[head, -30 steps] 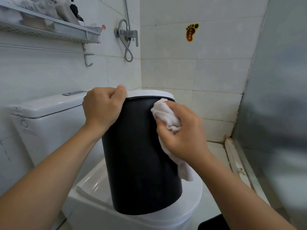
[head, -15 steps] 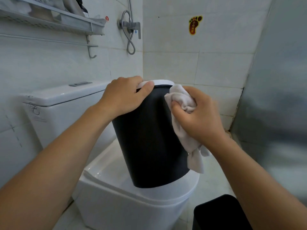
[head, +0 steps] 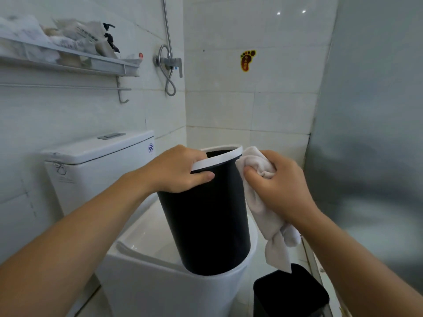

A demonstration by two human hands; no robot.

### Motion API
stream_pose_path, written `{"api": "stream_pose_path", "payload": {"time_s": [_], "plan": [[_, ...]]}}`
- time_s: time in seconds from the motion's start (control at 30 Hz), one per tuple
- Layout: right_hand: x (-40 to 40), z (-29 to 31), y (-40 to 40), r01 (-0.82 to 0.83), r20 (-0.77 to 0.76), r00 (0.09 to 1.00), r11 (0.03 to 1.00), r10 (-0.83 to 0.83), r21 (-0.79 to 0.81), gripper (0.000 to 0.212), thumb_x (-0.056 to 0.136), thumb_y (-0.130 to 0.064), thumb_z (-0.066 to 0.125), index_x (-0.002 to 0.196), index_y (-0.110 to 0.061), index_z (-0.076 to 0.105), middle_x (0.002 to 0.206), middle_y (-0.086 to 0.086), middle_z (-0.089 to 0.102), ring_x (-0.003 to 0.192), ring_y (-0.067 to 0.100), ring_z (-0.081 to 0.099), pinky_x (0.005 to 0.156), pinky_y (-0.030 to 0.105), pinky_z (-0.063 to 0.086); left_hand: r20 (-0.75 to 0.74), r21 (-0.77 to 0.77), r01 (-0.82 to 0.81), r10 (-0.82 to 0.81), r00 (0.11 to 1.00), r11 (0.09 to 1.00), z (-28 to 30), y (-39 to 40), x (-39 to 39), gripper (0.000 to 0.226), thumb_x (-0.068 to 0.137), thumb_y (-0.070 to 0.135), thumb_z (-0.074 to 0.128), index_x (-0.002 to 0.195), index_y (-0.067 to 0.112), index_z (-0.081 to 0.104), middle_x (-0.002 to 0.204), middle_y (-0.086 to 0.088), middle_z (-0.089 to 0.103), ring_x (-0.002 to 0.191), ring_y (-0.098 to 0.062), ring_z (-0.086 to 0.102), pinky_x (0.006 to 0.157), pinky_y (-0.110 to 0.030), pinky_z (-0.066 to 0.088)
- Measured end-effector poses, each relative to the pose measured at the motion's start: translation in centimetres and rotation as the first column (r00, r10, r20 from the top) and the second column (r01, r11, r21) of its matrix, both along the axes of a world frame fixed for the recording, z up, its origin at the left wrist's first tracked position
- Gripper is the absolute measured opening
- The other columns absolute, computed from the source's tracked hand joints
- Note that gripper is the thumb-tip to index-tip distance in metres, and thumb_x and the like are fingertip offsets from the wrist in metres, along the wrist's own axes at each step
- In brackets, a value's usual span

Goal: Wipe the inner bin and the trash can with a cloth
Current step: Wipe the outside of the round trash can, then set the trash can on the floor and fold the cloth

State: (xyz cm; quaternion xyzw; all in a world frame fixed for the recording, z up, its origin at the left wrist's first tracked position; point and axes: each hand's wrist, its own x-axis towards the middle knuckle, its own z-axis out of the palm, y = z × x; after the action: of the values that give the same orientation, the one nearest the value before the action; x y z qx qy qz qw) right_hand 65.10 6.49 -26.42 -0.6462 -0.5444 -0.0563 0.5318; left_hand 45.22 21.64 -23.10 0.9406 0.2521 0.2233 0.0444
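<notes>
- The inner bin [head: 206,216] now leans, its white-rimmed mouth tipped toward 11 o'clock and away from the person, so a sliver of the dark inside shows; half a second ago it stood closer to upright and the mouth was hidden.
- The left hand [head: 176,170] has shifted from lying over the top to gripping the rim: its fingers [head: 196,154] hook over the white edge into the opening and the thumb presses the black wall just below it.
- The right hand [head: 279,184] has moved off the front wall to the 3 o'clock side of the rim. Its fingers are curled tight round a bunched white cloth [head: 258,165], whose top wad touches the rim's edge while the tail hangs down beside the bin's right wall.
- My reading: the outer wall has had its pass and the wiping is turning to the rim or the inside. The tilt opens the mouth for that.
- The bin's long axis runs from its base at 6 o'clock up to the mouth at about 11 o'clock. The base rests on the closed toilet lid [head: 148,239], near the lid's front edge.
- A tilted bin on a smooth lid could slide, so the left hand's grip looks to be what steadies it.
- The trash can [head: 290,294], a black box, stands on the floor at 5 o'clock, untouched by either hand; by the task it still awaits wiping.
</notes>
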Motion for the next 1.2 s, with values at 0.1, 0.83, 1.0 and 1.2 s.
{"api": "stream_pose_path", "payload": {"time_s": [0.1, 0.83, 1.0, 1.2], "plan": [[-0.3, -0.6, -2.8, 0.021, -0.043, 0.999, 1.0, -0.022, -0.023, 0.013, 0.087, -0.031, 0.07, 0.077, -0.023, 0.066, 0.066, -0.006, 0.066, 0.065, 0.008, 0.064, 0.056, 0.022, 0.048, -0.142, 0.18, 0.005, 0.021, 0.99, 0.984, -0.1, -3.6, 0.1, 0.035, 0.098, 0.055, 0.058, 0.09, 0.021, 0.058, 0.068, 0.01, 0.051, 0.073, -0.018, 0.053, 0.064, -0.034, 0.036], [-4.7, -6.6, -15.6, 0.027, -0.24, 0.968, 0.978, -0.078, -0.207, 0.02, 0.089, -0.035, 0.068, 0.081, -0.017, 0.064, 0.072, 0.002, 0.064, 0.06, 0.008, 0.054, 0.059, 0.036, 0.048, -0.19, 0.51, 0.161, -0.071, 0.979, 0.845, -6.3, -21.6, -8.2, 0.042, 0.096, 0.048, 0.047, 0.074, 0.013, 0.049, 0.048, 0.013, 0.015, 0.035, -0.016, 0.019, 0.043, -0.021, 0.014], [-5.6, -8.1, -17.5, 0.125, -0.17, 0.972, 0.968, -0.163, -0.215, 0.018, 0.092, -0.041, 0.066, 0.089, -0.023, 0.064, 0.08, -0.001, 0.066, 0.073, 0.014, 0.062, 0.061, 0.034, 0.049, -0.149, 0.458, 0.169, -0.112, 0.982, 0.873, -9.5, -23.4, -9.3, 0.042, 0.098, 0.047, 0.047, 0.076, 0.011, 0.05, 0.047, 0.008, 0.026, 0.034, -0.018, 0.024, 0.04, -0.024, 0.021], [-6.5, -9.5, -18.5, 0.248, -0.068, 0.962, 0.953, -0.263, -0.177, 0.024, 0.095, -0.048, 0.062, 0.103, -0.025, 0.063, 0.086, -0.009, 0.065, 0.078, 0.013, 0.06, 0.067, 0.034, 0.049, -0.173, 0.405, 0.233, -0.176, 0.969, 0.884, -12.8, -24.8, -10.1, 0.039, 0.102, 0.044, 0.048, 0.08, 0.011, 0.053, 0.049, 0.008, 0.028, 0.036, -0.016, 0.024, 0.04, -0.024, 0.02]]}}
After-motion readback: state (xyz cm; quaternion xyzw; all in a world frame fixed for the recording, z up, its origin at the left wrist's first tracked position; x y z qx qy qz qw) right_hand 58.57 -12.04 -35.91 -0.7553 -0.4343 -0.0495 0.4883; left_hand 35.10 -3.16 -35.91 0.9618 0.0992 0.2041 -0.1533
